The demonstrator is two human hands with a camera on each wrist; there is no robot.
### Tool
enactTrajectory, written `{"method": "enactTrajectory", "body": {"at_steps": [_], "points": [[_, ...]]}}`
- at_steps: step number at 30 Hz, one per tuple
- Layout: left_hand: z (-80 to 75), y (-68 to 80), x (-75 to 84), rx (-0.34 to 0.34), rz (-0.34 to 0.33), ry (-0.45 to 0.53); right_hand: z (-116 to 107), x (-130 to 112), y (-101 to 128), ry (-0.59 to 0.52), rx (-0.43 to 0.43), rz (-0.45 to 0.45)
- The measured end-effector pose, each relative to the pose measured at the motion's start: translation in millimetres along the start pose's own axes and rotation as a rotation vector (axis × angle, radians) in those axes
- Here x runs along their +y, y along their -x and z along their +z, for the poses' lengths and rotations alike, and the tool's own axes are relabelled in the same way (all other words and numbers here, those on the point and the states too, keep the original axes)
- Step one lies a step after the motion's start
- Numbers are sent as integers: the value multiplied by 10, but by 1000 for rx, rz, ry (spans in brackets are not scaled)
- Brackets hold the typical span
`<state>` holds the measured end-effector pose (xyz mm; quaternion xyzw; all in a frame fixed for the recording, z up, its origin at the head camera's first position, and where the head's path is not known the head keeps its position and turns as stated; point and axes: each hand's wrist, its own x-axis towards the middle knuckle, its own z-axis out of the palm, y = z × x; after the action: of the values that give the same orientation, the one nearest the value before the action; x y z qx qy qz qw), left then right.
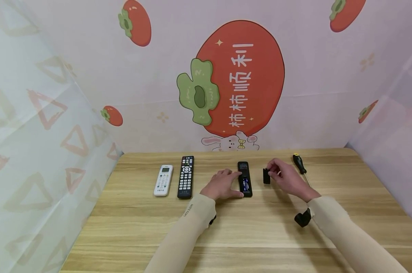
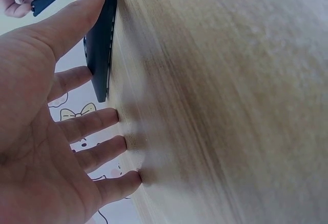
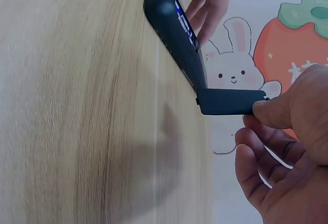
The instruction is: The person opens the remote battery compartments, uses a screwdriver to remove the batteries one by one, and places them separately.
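A person sits at a wooden table (image 1: 267, 235), both forearms in beige sleeves reaching forward. The left hand (image 1: 223, 184) lies flat and relaxed on the tabletop, fingers straight and spread; its thumb and forefinger rest against the left edge of a black remote (image 1: 245, 179) that lies face down near the middle of the table; it curls round nothing. The remote's back is open, and a battery with a blue label shows inside the compartment.

The right hand (image 1: 285, 177) is just to the right of the remote, raised slightly off the table; thumb and forefinger pinch a small black cover (image 1: 266, 176), the other fingers loosely curled beneath. In the right wrist view the cover (image 3: 230, 101) is held by one end, level and clear of the tabletop, its free end close to the remote's (image 3: 177, 32) far end; whether they touch I cannot tell.

To the left of the left hand lie two more remotes side by side: a long black one (image 1: 185, 176) with white buttons, and a shorter white one (image 1: 163, 180) beyond it. To the right of the right hand lies a screwdriver (image 1: 300, 166) with a black and yellow handle. A backdrop with a large red persimmon (image 1: 240, 76) stands behind the table.
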<state>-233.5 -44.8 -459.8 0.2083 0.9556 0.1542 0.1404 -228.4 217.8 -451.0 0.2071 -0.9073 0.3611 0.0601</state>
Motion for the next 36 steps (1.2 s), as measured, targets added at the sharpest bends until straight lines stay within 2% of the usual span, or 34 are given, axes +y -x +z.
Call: {"method": "enactTrajectory", "body": {"at_steps": [22,36], "points": [[-7,8,11,2,-3,2,-188,255,-25,41,-4,38],[-9,7,15,0,-13,13,-261,465,-169,20,-53,184]]}}
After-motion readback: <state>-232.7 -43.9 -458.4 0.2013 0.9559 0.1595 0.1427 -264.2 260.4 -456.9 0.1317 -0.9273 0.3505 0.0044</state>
